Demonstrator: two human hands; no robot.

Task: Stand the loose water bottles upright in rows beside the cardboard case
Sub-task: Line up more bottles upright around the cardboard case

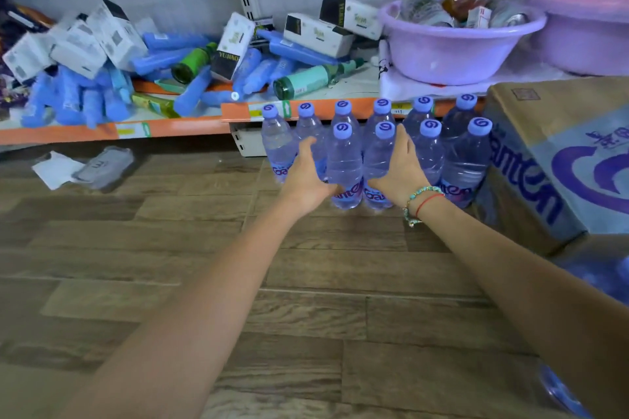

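Ten water bottles [374, 143] stand upright on the wood floor [170, 265] at twelve o'clock from the viewer, a back row of six against the shelf edge [170, 126] and a front row of four, with the cardboard case [558, 160] at three o'clock of the group, touching it. The left hand [306, 177] curls round the front-row bottle at its nine o'clock side while the right hand [400, 167] grips the neighbouring bottle from three o'clock. Judged purpose: squeezing the two front bottles together to close the row, as more bottles lie at the viewer's four o'clock.

Both hands [306, 177] [400, 168] round two front bottles [343, 167] [379, 163], upright by cardboard case [544, 160].
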